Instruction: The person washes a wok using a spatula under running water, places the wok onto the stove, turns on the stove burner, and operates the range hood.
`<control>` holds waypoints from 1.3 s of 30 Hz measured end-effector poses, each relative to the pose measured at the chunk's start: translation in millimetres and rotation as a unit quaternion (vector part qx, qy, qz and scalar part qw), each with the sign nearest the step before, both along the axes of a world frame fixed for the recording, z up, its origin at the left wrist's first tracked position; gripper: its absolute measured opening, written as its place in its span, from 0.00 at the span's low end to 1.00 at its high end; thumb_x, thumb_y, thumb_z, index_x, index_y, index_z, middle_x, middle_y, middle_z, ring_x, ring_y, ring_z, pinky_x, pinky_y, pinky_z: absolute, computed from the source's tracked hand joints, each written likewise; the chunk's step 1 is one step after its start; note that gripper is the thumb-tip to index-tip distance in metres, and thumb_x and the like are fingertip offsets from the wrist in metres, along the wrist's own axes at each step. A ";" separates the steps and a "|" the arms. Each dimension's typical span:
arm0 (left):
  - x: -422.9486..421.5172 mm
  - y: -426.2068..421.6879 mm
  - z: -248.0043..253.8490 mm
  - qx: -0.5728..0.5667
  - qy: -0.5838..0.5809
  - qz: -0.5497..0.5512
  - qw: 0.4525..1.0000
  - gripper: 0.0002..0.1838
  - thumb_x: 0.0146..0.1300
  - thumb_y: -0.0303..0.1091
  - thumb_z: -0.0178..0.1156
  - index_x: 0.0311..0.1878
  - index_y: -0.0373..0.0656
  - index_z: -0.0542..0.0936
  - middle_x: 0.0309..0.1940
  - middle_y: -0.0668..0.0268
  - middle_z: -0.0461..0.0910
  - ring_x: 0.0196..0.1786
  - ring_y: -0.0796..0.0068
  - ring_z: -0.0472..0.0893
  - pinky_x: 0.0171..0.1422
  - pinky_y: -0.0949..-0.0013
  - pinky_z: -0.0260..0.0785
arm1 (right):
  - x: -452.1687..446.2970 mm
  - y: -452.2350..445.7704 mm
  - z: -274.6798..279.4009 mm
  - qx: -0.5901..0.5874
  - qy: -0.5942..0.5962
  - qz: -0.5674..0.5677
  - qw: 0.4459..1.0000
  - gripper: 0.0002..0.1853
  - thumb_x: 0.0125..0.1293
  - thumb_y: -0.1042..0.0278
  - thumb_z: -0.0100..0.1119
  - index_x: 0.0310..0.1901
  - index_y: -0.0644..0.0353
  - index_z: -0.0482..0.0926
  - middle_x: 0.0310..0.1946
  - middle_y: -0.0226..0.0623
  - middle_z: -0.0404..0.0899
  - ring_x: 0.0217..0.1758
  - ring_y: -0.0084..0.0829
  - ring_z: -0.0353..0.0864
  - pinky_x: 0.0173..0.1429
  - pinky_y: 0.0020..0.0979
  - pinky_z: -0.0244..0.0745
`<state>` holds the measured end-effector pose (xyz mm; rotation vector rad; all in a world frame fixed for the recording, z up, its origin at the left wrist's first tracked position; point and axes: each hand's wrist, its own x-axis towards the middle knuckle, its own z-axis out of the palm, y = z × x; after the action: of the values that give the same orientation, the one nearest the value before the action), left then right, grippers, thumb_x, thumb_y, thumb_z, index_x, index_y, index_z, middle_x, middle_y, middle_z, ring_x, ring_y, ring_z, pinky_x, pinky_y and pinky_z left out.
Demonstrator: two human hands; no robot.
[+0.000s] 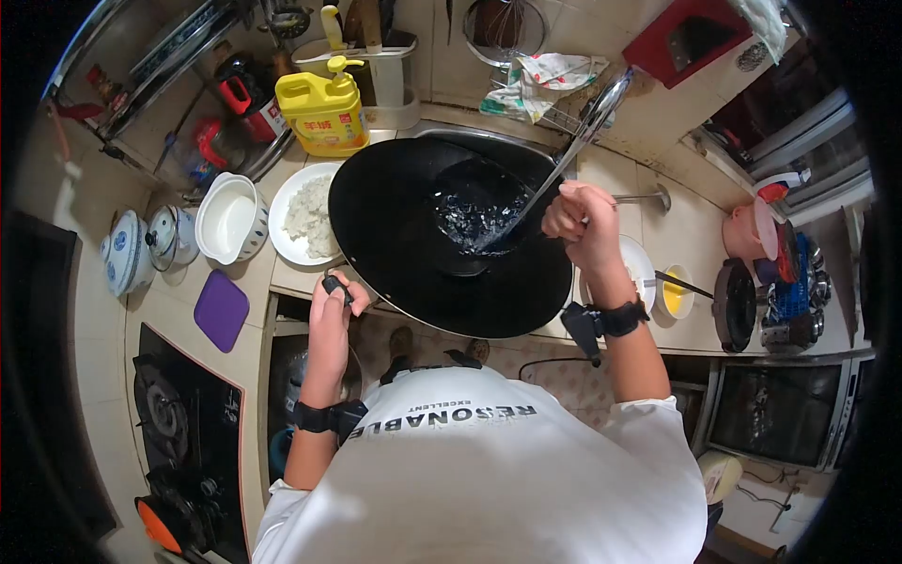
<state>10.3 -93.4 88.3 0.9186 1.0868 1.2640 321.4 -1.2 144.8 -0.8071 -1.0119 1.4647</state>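
Observation:
A large black wok (404, 226) is tilted over the sink (498, 139), with rippling water in its bowl. Above it, the metal faucet (583, 122) points its stream into the wok. My left hand (336, 296) is closed around the wok's black handle (335, 288) at the near left rim. At the opposite rim, my right hand (575, 216) is closed with curled fingers, seemingly on the wok's edge; its exact grip is hidden. A metal ladle (660, 198) shows just right of this hand.
On the left are a plate of rice (312, 221), a yellow detergent jug (322, 113), a white pot (230, 218), a purple mat (222, 311) and a stove (183, 414). A bowl with yellow liquid (674, 298) and a black pan (734, 305) stand right.

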 end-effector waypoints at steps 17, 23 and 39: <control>6.1 2.7 -0.5 0.016 -0.001 0.037 0.999 0.08 0.67 0.32 0.36 0.42 0.42 0.65 0.26 0.70 0.62 0.31 0.80 0.61 0.42 0.75 0.56 | 12.8 21.5 8.0 -0.044 0.006 0.058 0.997 0.22 0.62 0.63 0.49 0.13 0.48 0.53 0.07 0.24 0.51 0.10 0.21 0.49 0.20 0.27 0.50; 3.7 7.5 -7.3 0.032 -0.005 0.032 0.999 0.07 0.67 0.32 0.36 0.42 0.43 0.64 0.25 0.70 0.62 0.30 0.80 0.60 0.41 0.74 0.55 | 30.2 25.6 2.2 -0.068 0.049 0.072 0.994 0.22 0.63 0.62 0.48 0.13 0.49 0.53 0.06 0.24 0.51 0.10 0.21 0.48 0.21 0.28 0.49; 7.7 6.8 -3.5 0.031 0.013 0.050 0.998 0.06 0.67 0.31 0.35 0.39 0.43 0.63 0.23 0.70 0.60 0.29 0.79 0.59 0.39 0.74 0.54 | 42.3 28.0 -12.0 -0.092 0.082 0.058 0.991 0.22 0.64 0.61 0.42 0.12 0.46 0.52 0.05 0.21 0.49 0.10 0.19 0.48 0.23 0.27 0.52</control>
<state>18.1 -86.6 84.7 0.9393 1.1315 1.3790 363.7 26.8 132.8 -0.7538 -0.8204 1.7143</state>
